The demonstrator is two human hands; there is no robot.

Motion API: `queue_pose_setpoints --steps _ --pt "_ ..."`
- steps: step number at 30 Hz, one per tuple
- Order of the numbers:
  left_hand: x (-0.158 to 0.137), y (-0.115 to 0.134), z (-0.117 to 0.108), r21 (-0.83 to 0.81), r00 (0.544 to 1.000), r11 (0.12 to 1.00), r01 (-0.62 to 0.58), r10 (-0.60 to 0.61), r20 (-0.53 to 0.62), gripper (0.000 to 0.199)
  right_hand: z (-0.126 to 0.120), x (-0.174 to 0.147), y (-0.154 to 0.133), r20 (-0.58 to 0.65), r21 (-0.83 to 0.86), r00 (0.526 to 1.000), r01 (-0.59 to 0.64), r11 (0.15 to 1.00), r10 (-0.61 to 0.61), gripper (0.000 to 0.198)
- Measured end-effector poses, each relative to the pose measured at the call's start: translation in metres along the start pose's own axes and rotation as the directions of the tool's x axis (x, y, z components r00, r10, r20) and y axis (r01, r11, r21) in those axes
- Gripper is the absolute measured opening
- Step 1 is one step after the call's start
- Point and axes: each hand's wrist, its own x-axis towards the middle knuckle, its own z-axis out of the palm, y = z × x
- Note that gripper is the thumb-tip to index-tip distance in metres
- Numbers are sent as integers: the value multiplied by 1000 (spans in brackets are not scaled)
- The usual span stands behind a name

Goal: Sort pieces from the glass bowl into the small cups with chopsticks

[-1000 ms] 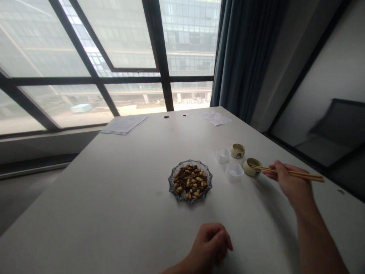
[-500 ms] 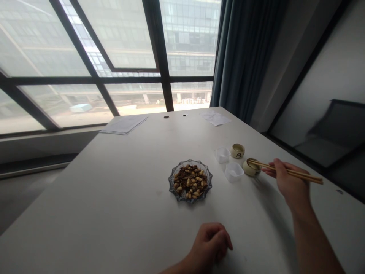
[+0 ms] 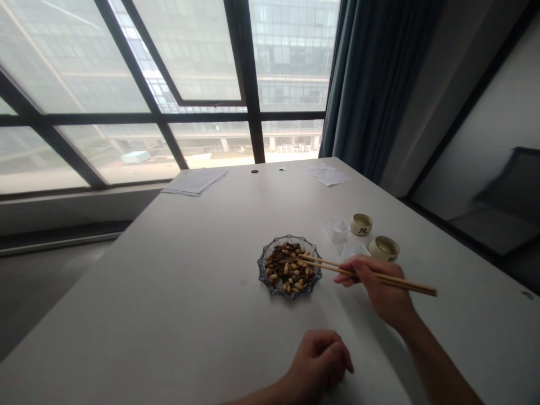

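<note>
My right hand (image 3: 382, 289) grips a pair of wooden chopsticks (image 3: 412, 287). Their tips reach into a scalloped glass bowl (image 3: 273, 289) and rest at the mixed nuts and seeds (image 3: 287, 269) inside it; whether anything is pinched between the tips is too small to tell. In front of the bowl, my left hand (image 3: 323, 357) lies on the table with its fingers curled in and nothing visible in them. Behind my right hand, a clear plastic box (image 3: 354, 249) is partly hidden.
Another clear plastic box (image 3: 338, 230) stands right of the bowl. Two pale ceramic cups (image 3: 361, 226) with dark markings sit beside the boxes. Papers (image 3: 196, 181) lie at the white table's (image 3: 169, 292) far left, and a loose sheet (image 3: 328, 174) at its far right.
My right hand has swung left, carrying the chopstick tips from the nearer ceramic cup to the glass bowl. My left hand keeps its place on the table. The view has shifted slightly.
</note>
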Motion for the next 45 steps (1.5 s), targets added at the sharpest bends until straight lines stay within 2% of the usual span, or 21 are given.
queue_pose_setpoints --steps 3,7,16,22,27,37,45 --pt "0 0 0 2 1000 1000 -5 5 4 44 21 -7 9 197 -12 979 -59 998 60 37" --pt "1 -3 0 3 1000 1000 -12 12 11 41 33 -9 18 258 -83 961 -77 994 96 43" --pt "3 -8 -1 -6 1000 1000 -20 20 14 41 45 -14 23 241 -105 963 -99 990 122 48" --pt "2 -6 0 -12 1000 1000 -21 21 14 37 51 -14 26 122 27 972 -204 979 199 51" --pt "1 -3 1 -12 1000 1000 -27 27 17 37 52 -14 23 65 59 968 -245 968 241 59" --pt "1 -5 1 -13 999 1000 -24 24 21 44 55 -13 32 133 69 960 -257 964 246 57" --pt "1 -4 0 -8 999 1000 -26 27 19 47 57 -13 29 15 111 967 -254 961 254 64"
